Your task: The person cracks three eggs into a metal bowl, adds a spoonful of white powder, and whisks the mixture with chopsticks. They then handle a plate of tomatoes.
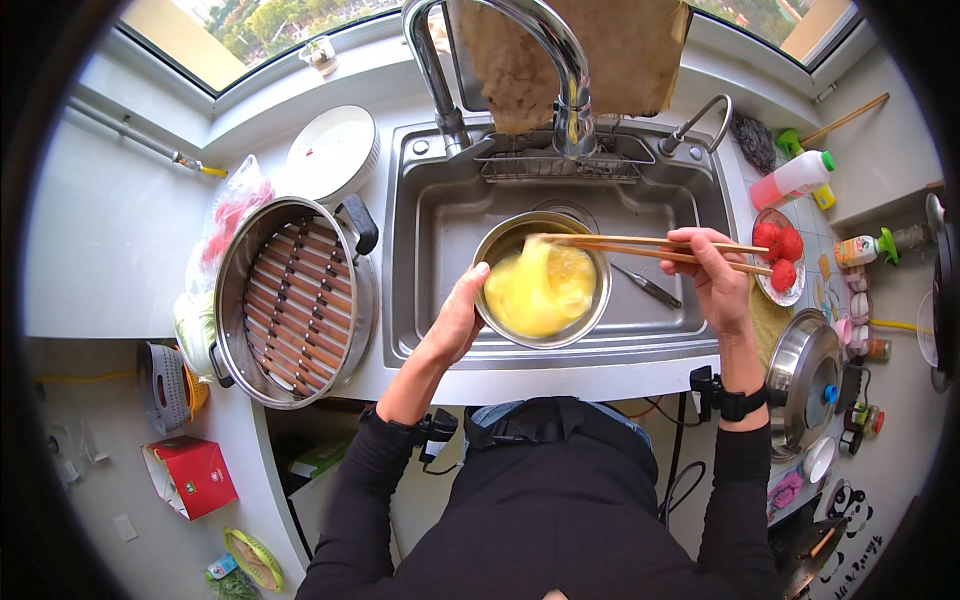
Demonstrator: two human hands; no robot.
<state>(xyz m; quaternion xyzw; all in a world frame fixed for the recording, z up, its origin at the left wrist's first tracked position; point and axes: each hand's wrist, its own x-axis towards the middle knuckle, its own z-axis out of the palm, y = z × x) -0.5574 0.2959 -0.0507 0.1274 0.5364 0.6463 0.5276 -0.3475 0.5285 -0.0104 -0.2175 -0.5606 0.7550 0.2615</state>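
Observation:
My left hand (455,311) grips the left side of a round metal bowl (604,300), which is above the front part of the sink. Yellow beaten egg (536,292) in the bowl is blurred and drawn up towards the chopstick tips. Wooden chopsticks (637,241) are held in my right hand (711,281), to the right of the bowl, with their tips over the egg. A small knife or peeler with a dark handle (654,290) lies in the sink beneath the chopsticks.
The steel sink (435,247) has a chrome faucet (574,90) arching over its back. A steamer pot (300,300) with a slatted rack and a white plate (332,154) stand left. Right are a plate of peeled tomatoes (787,244), a bottle of pink liquid (791,180) and a lidded pan (799,382).

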